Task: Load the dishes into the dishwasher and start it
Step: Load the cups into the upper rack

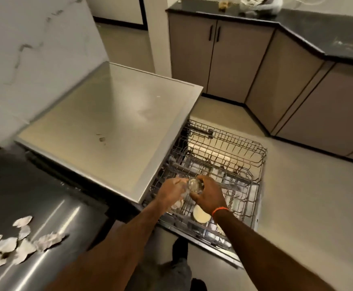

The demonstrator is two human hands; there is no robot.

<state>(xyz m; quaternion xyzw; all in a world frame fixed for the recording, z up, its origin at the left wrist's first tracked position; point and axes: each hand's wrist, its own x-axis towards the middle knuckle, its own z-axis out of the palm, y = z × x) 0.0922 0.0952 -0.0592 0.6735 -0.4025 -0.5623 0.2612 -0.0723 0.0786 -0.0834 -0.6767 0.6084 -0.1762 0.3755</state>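
Both hands meet over the rack (pixel 245 162): the right hand (pixel 208 193) grips a glass (pixel 195 185), mouth toward the camera; the left hand (pixel 171 191) seems to hold another, blurred. Rack slots lie directly below, a plate (pixel 200 215) under the right wrist.

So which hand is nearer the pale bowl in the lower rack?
Right. The right hand, gripping a clear glass, is just above the pale bowl; the left hand is farther, up and left.

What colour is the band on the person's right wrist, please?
Orange thin wristband, clearest in the head view.
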